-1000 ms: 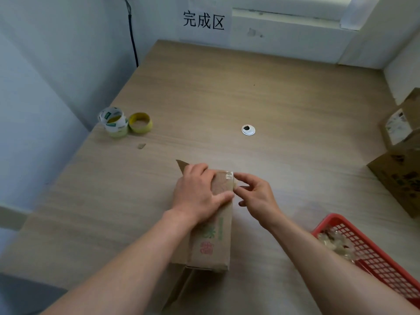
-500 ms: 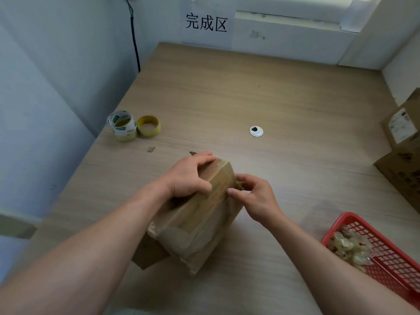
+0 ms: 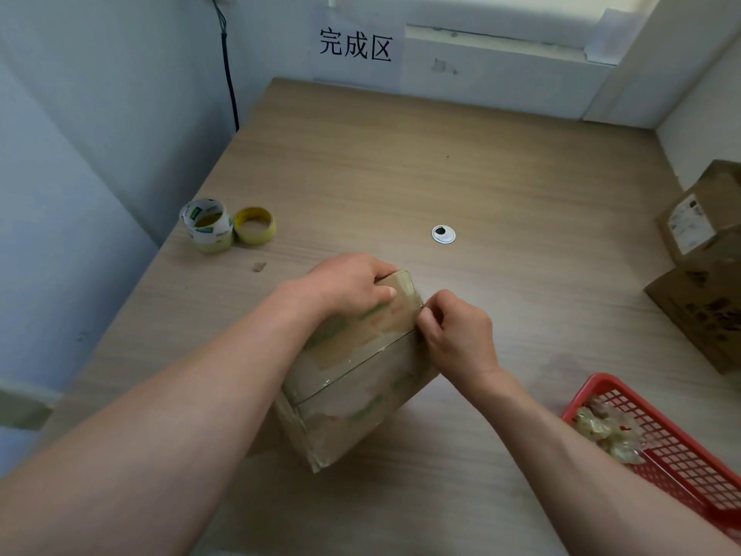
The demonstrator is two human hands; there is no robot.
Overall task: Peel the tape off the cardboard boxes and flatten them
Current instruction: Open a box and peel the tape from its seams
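1. Brown cardboard box [image 3: 353, 379], bound in clear tape [image 3: 405, 298]. It stands on the pale wood-grain worktop [image 3: 501, 162], on the person's side of the round white cable port [image 3: 443, 234] and a little to its left. Its long axis runs from the person up toward the port, with the far end swung rightward.
2. Left hand [image 3: 349, 290], nearer than the port and left of it. The grip is clamped on the box's far end, with fingers curled over the far edge and the thumb on the top face.
3. Right hand [image 3: 457, 335], nearer than the port and almost in line with it. The grip is closed, thumb and fingertips pinched together on the tape at the box's right edge. Whether a free end is already lifted cannot be told.
4. Governing relation: the pinch sits near the box's port-side end, so most of the taped length lies from there toward the person. The peel probably has to travel down the long axis, away from the port, with the left hand bracing. The right hand is the one at the tape.
5. Red plastic mesh basket [image 3: 681, 455], holding crumpled tape wads, nearer than the port and far to its right.
6. Two tape rolls [image 3: 208, 224], left of the port.
7. Stacked brown cartons [image 3: 705, 274], right of the port, untouched.
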